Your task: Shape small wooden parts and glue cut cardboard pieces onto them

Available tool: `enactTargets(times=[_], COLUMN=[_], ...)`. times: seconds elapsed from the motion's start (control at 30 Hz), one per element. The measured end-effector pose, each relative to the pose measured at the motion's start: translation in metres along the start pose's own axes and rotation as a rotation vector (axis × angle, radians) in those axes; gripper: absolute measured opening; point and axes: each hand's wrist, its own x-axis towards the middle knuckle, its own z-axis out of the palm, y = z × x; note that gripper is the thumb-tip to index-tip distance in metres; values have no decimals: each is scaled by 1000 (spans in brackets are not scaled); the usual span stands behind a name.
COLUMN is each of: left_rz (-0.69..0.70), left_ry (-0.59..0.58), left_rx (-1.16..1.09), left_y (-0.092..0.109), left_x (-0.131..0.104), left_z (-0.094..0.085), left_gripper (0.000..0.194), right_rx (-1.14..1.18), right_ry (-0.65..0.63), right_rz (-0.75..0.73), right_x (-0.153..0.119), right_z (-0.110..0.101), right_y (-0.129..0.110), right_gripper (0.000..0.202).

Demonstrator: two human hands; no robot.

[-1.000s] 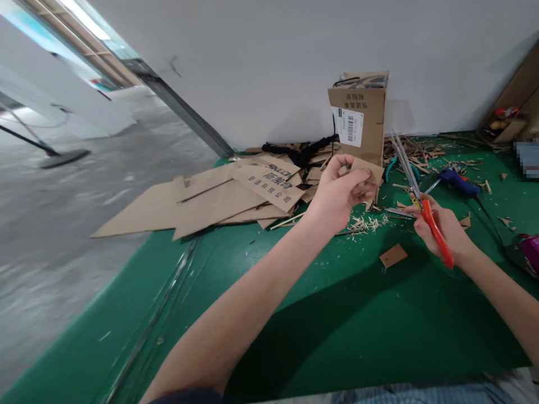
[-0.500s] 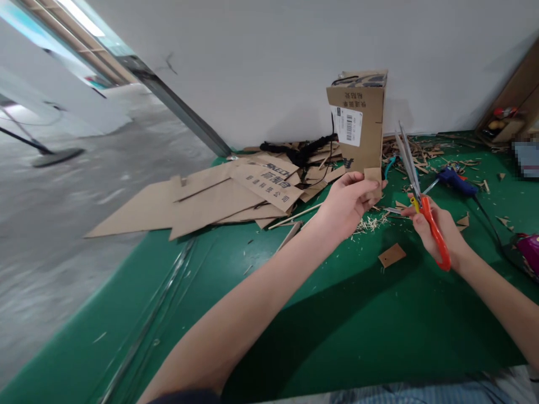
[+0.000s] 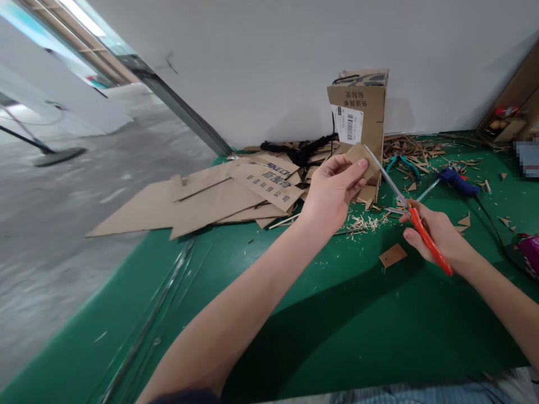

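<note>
Between thumb and fingers, my left hand (image 3: 330, 188) pinches a small piece of brown cardboard (image 3: 362, 160) in front of the tall cardboard box (image 3: 370, 112). My right hand (image 3: 433, 230) is wrapped round the red handles of the scissors (image 3: 428, 238). Their blades point up and left, close together, with the tips at the right edge of the piece; whether they touch it is unclear. A small cardboard rectangle with a hole (image 3: 393, 256) lies on the green table (image 3: 357, 325) below my hands.
Flat cardboard sheets (image 3: 210, 202) are piled at the left, with a black cloth-like strip (image 3: 298, 151) behind. Thin scraps (image 3: 366, 224) lie near the box. Teal pliers (image 3: 402, 163), a blue glue gun (image 3: 458, 182) and its cable are at the right.
My left hand has moved up and left and the held piece has tilted. The scissors' blades have closed and swung left toward the piece.
</note>
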Motion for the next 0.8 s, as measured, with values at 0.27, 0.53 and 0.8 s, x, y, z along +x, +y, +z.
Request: enactTargets(times=[0.27,0.53,0.8], left_rz=[36,53,87], left_ry=[-11,1,-30], left_rx=[25,79,101], left_y=[-6,-9,-9], left_x=[0,-1,-1], left_z=[0,-1,-2], left_gripper=[19,21,21], right_rx=[-14,-16,18], right_ry=[23,32,19], right_rz=[-12,-5,17], right_x=[1,2,1], right_z=[-2,-2,-3], right_y=[-3,-4,-6], right_gripper=[45,44,41])
